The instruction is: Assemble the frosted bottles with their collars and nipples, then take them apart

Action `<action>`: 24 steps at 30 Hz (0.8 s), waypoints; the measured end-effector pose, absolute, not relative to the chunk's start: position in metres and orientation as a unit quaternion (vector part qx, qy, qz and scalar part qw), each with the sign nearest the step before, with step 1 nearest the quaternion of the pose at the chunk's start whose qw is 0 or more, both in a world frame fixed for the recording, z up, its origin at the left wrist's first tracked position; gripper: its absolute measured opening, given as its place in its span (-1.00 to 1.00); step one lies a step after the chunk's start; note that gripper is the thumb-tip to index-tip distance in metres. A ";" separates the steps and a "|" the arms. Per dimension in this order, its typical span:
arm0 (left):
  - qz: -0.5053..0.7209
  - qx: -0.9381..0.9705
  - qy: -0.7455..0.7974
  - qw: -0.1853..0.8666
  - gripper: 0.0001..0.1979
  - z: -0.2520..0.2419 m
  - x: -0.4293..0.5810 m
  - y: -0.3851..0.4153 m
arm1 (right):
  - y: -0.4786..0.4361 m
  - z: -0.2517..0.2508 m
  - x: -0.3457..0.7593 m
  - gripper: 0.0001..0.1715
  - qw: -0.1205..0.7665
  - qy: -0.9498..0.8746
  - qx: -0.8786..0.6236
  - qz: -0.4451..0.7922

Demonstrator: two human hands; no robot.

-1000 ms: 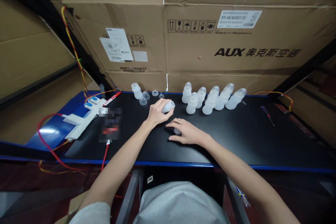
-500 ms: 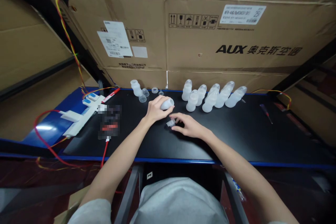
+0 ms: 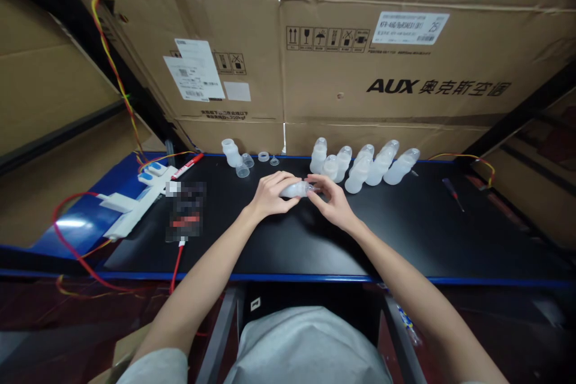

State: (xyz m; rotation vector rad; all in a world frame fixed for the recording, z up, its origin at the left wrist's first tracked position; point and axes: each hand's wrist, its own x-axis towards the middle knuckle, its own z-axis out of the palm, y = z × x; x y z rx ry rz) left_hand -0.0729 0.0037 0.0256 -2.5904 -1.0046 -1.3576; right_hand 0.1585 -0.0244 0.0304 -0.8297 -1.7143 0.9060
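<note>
My left hand (image 3: 270, 193) is wrapped round a frosted white baby bottle (image 3: 291, 190), which lies almost level over the black tabletop with its mouth toward the right. At that mouth my right hand (image 3: 335, 201) grips a translucent nipple with its collar (image 3: 306, 188); the parts meet there, but whether the collar is threaded on cannot be made out. Behind my left hand stand an open bottle (image 3: 231, 153), clear caps (image 3: 243, 170), a loose collar ring (image 3: 263, 156) and a separate nipple (image 3: 274, 161).
Several capped bottles (image 3: 359, 172) stand in a group behind my right hand. A screwdriver (image 3: 452, 193) lies at the right. On the left are a power strip (image 3: 140, 203), a red marker (image 3: 188, 165), a blurred-out device (image 3: 186, 210) and cables. Cardboard (image 3: 328, 84) walls off the back.
My right hand has lifted the nipple and collar from near the table up to the bottle's mouth. My left hand has turned the bottle's mouth to the right and brought it slightly nearer.
</note>
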 end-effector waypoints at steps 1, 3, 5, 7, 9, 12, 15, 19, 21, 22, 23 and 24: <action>-0.435 -0.840 -0.323 0.016 -0.65 0.026 -0.073 0.003 | -0.025 0.031 0.158 -0.55 0.491 -0.712 -0.341 0.368; -0.441 -0.839 -0.318 -0.007 -0.62 0.025 -0.072 0.001 | -0.026 0.033 0.159 -0.60 0.487 -0.723 -0.334 0.357; -0.461 -0.832 -0.309 -0.031 -0.57 0.023 -0.071 0.001 | -0.026 0.036 0.160 -0.63 0.484 -0.736 -0.322 0.348; -0.482 -0.823 -0.295 -0.059 -0.53 0.020 -0.070 0.002 | -0.026 0.040 0.162 -0.69 0.483 -0.746 -0.311 0.338; -0.499 -0.814 -0.284 -0.086 -0.49 0.018 -0.069 0.004 | -0.027 0.043 0.164 -0.74 0.483 -0.753 -0.304 0.328; -0.520 -0.797 -0.286 -0.113 -0.44 0.016 -0.067 0.004 | -0.027 0.046 0.166 -0.70 0.482 -0.754 -0.311 0.321; -0.534 -0.787 -0.287 -0.115 -0.43 0.016 -0.064 0.003 | -0.024 0.042 0.167 -0.64 0.485 -0.739 -0.351 0.309; -0.542 -0.789 -0.270 -0.105 -0.43 0.017 -0.059 0.000 | -0.020 0.036 0.171 -0.61 0.468 -0.736 -0.420 0.249; -0.542 -0.788 -0.275 -0.100 -0.42 0.017 -0.057 0.000 | -0.021 0.037 0.173 -0.62 0.459 -0.750 -0.428 0.209; -0.543 -0.787 -0.277 -0.095 -0.42 0.017 -0.057 0.000 | -0.023 0.039 0.174 -0.64 0.461 -0.758 -0.419 0.193; -0.545 -0.787 -0.275 -0.090 -0.41 0.018 -0.057 0.000 | -0.025 0.041 0.175 -0.63 0.465 -0.767 -0.403 0.183; -0.548 -0.787 -0.269 -0.085 -0.41 0.019 -0.058 0.000 | -0.027 0.043 0.176 -0.59 0.468 -0.776 -0.384 0.179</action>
